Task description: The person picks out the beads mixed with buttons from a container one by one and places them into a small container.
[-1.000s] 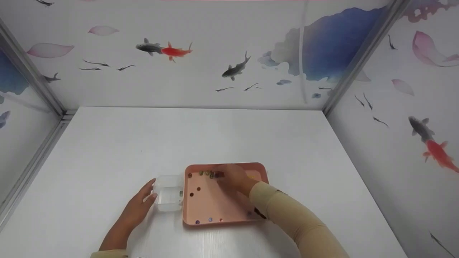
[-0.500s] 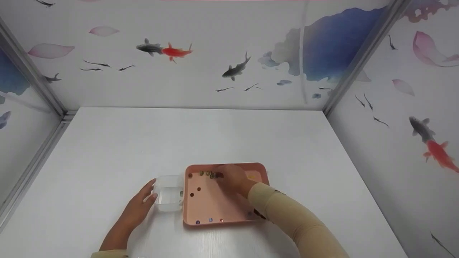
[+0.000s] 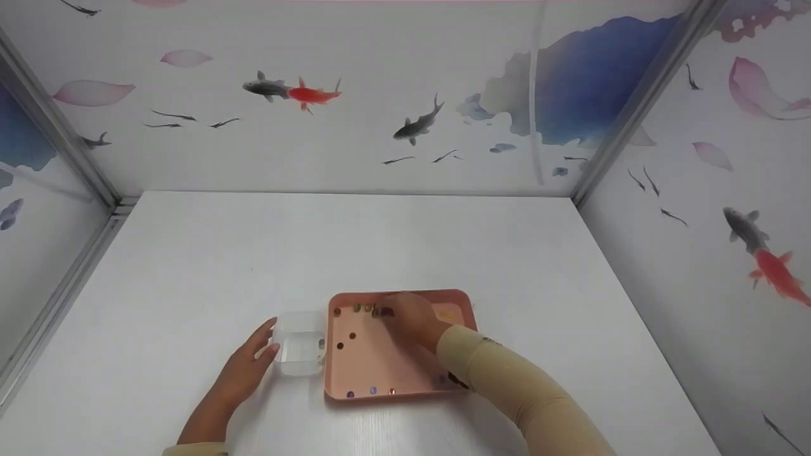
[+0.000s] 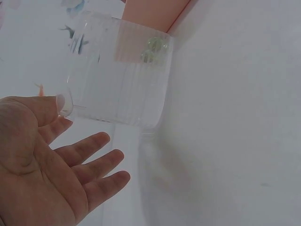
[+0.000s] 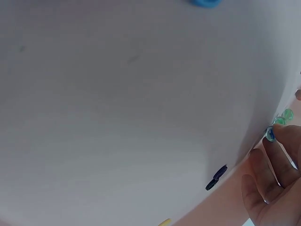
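Head view: since a second ago, we see almost no change. Our right hand (image 3: pixel 412 315) stays at the far edge of the pink tray (image 3: pixel 380 366), pinching a blue glassy bead (image 5: pixel 271 133), so we judge the work little advanced. Our left hand (image 3: pixel 246 369), loosely spread, touches the clear box (image 3: pixel 298 346) beside the tray. Both sit on the white counter (image 3: pixel 405 244), well apart from its far edge, between fish-printed walls (image 3: pixel 348 158).

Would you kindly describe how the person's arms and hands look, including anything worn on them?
The beige fabric right sleeve is softly creased, with a small dark mark near its wrist end. Of the matching beige fabric left sleeve, only the end shows. The left hand and right hand are bare, with no gloves.
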A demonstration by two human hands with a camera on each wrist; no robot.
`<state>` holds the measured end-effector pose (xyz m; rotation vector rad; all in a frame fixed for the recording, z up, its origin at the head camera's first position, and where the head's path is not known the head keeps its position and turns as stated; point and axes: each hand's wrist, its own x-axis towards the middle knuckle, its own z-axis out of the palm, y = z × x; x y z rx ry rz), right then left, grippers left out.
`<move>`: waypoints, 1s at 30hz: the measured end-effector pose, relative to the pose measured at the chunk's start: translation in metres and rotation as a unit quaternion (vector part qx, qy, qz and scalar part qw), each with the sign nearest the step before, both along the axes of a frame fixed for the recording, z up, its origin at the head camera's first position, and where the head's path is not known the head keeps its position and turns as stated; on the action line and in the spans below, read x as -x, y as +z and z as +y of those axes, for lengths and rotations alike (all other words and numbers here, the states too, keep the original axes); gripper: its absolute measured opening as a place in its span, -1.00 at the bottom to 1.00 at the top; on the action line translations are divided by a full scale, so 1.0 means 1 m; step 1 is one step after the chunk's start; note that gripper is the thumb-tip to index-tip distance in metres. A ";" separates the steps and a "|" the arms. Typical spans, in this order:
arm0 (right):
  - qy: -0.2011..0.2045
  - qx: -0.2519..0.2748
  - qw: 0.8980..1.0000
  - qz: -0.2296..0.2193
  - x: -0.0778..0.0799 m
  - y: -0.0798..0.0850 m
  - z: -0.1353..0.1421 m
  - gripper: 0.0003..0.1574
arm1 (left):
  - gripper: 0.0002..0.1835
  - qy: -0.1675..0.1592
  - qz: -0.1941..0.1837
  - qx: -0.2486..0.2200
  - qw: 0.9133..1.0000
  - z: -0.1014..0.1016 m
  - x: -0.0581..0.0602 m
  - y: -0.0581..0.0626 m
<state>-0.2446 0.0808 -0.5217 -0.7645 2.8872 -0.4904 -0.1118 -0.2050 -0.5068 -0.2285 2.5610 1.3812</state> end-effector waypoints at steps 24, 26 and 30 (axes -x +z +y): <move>-0.070 0.038 0.994 -0.074 -0.001 0.007 -0.001 -0.68 | -0.16 -0.007 0.003 -0.022 1.000 -0.002 -0.001 -0.001; -0.068 0.022 0.995 -0.071 -0.001 0.009 -0.001 -0.68 | -0.17 -0.006 0.003 -0.024 1.000 -0.002 -0.001 0.000; -0.051 -0.015 0.997 -0.049 -0.002 0.012 -0.001 -0.68 | -0.11 -0.006 0.005 -0.026 1.000 -0.003 -0.002 -0.001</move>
